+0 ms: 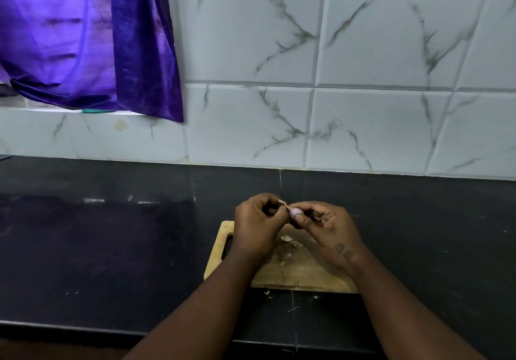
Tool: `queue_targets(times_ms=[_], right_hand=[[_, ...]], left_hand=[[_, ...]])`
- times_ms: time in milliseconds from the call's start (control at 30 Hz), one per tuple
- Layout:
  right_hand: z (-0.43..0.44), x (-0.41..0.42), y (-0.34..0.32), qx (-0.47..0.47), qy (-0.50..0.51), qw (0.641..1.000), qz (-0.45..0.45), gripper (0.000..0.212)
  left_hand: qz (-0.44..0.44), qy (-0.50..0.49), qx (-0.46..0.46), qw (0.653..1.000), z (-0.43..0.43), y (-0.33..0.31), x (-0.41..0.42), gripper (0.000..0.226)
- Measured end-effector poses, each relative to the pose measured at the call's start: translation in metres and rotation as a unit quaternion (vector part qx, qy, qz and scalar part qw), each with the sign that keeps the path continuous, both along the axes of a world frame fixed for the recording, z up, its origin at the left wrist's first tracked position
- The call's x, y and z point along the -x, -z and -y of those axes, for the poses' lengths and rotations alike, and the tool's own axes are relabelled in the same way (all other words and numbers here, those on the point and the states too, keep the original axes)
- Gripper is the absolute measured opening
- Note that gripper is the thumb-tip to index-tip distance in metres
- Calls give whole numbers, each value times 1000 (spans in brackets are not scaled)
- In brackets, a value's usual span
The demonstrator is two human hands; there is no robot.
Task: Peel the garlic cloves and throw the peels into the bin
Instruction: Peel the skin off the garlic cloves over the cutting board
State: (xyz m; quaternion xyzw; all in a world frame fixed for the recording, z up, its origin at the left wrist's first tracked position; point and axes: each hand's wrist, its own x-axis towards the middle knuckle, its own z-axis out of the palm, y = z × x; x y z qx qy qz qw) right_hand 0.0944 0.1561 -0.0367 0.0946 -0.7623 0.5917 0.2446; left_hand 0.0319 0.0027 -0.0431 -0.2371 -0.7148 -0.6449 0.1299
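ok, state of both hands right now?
Left hand: closed, pinching the papery peel tip.
Right hand: closed, holding the small pinkish garlic clove.

One garlic clove [294,212]; one cutting board [301,274]; two hands.

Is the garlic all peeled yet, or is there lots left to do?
Not yet. Some peels already lie loose on the cutting board, so peeling has started. Right now the right hand holds a garlic clove while the left hand pulls its skin. The peels still need binning; no bin is in view.
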Motion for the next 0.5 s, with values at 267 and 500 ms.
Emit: queue_targets(times_ms=[267,500], right_hand=[[-4,3,2,49,-31,998,27,18],[0,9,5,91,-53,993,53,17]], left_hand=[[24,31,-23,999,-2,4,7,14],[61,51,-55,995,-3,3,9,16]])
